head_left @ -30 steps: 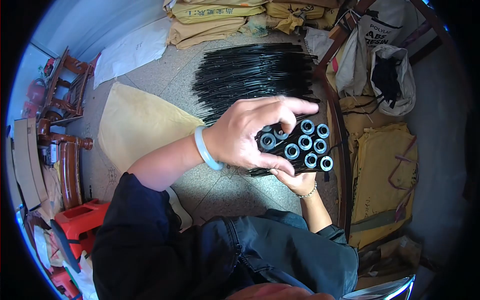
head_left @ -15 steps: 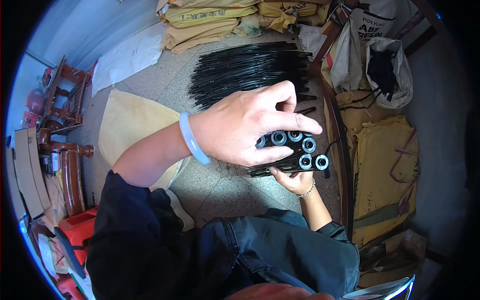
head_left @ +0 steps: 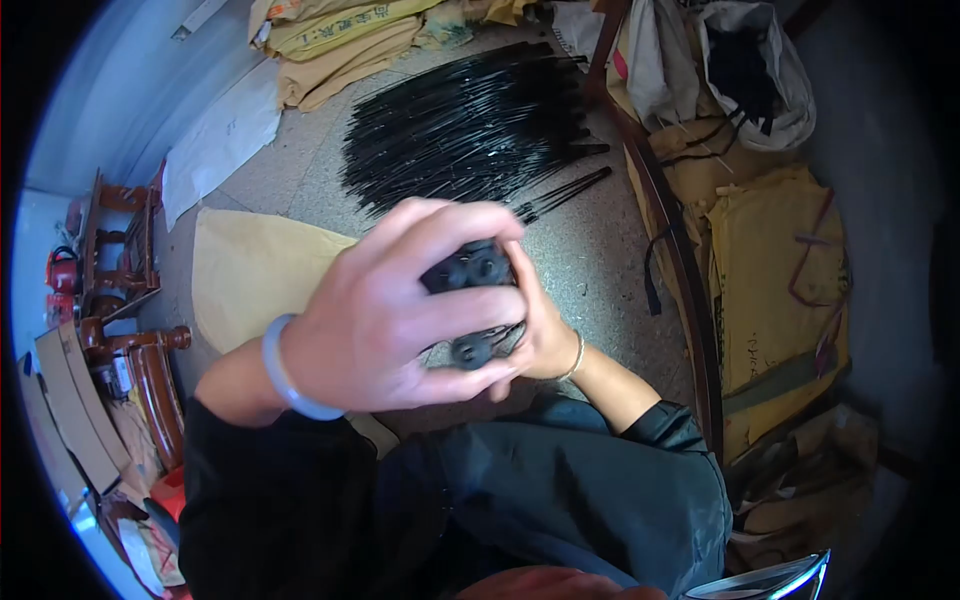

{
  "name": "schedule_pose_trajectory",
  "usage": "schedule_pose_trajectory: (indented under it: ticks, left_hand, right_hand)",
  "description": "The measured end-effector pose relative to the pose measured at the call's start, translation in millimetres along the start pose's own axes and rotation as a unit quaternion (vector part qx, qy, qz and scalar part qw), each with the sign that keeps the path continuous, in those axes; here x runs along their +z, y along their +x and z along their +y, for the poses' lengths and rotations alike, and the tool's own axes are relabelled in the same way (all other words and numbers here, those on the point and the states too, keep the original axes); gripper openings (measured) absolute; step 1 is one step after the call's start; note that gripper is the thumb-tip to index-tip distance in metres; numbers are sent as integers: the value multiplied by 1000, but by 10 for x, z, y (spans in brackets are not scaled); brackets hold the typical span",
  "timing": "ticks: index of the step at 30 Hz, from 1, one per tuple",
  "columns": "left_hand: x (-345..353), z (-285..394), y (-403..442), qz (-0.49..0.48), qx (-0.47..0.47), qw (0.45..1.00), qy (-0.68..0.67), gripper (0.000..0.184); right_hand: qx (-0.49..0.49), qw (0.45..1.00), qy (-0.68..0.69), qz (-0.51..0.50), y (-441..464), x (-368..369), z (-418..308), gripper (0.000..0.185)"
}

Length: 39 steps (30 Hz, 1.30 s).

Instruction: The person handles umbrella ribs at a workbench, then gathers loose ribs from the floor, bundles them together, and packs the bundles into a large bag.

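A bundle of black rods (head_left: 487, 266) is held between my two hands, its round dark ends facing up toward me. My left hand (head_left: 385, 310), with a pale bangle at the wrist, curls its fingers over and around these ends. From the right, my right hand (head_left: 548, 330), wearing a beaded bracelet, wraps the side of the bundle. Much of the bundle is hidden behind my fingers. Beyond the hands, a large pile of thin black rods (head_left: 460, 130) lies on the floor, with a few loose rods (head_left: 568, 194) at its near right edge.
A tan paper sheet (head_left: 255, 265) and a white sheet (head_left: 225, 145) lie at the left. Wooden furniture (head_left: 150, 375) stands at far left. A dark wooden beam (head_left: 680, 260) runs along the right, with yellow sacks (head_left: 785, 300) and a white bag (head_left: 790, 110) beyond it.
The bundle has come left and closer to my body. Grey ringed ends showed before; dark ends show now. My left hand has closed around it, and my view has shifted.
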<state>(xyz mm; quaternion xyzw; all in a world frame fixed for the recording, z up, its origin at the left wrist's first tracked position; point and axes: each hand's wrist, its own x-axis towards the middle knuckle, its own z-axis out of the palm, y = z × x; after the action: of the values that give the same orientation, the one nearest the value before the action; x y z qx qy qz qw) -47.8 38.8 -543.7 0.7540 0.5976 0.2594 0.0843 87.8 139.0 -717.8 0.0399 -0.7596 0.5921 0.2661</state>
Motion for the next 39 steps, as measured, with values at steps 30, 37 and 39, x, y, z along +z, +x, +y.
schedule_pose_trajectory:
  ticks: [30,37,39]
  left_hand:
    - [-69,145,-404,58,-191,980,4,35]
    - [-40,54,-403,105,-156,982,25,40]
    - [-11,48,-414,115,-144,983,25,43]
  right_hand:
    - [-155,946,153,239,669,-588,688,24]
    - [-54,991,118,-26,26,-137,954,84]
    - [-132,987,90,-26,-3,12,968,103]
